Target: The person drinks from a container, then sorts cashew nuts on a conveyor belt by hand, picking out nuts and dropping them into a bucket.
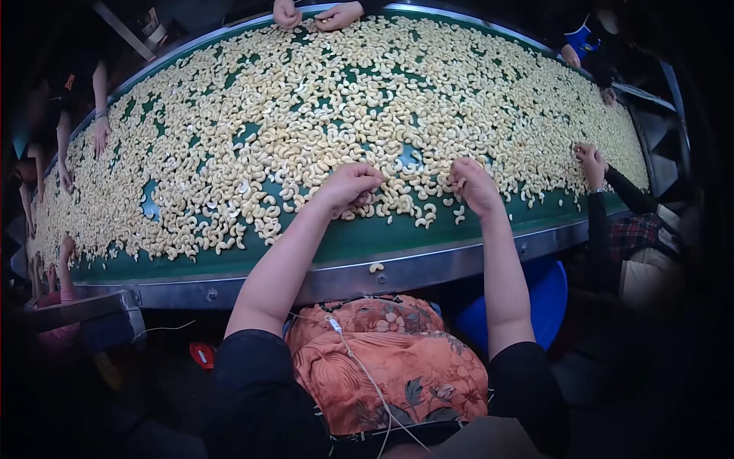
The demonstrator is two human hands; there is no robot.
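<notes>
Pale cashews lie in a thick, loose layer over a green conveyor belt. My left hand is closed low over the near part of the cashews, its fingers curled in and fingertips pressed together. To its right, my right hand is also closed, with thumb and fingers pinched just above the nuts. Whatever either hand may hold is hidden by the fingers. Between the two hands lie loose cashews and a bare, shiny patch of belt. One single cashew rests on the metal rim nearest me.
A metal rim edges the belt in front of my body. Other people's hands reach over the far side, more at the left, and another pair at the right. A blue tub stands below the rim.
</notes>
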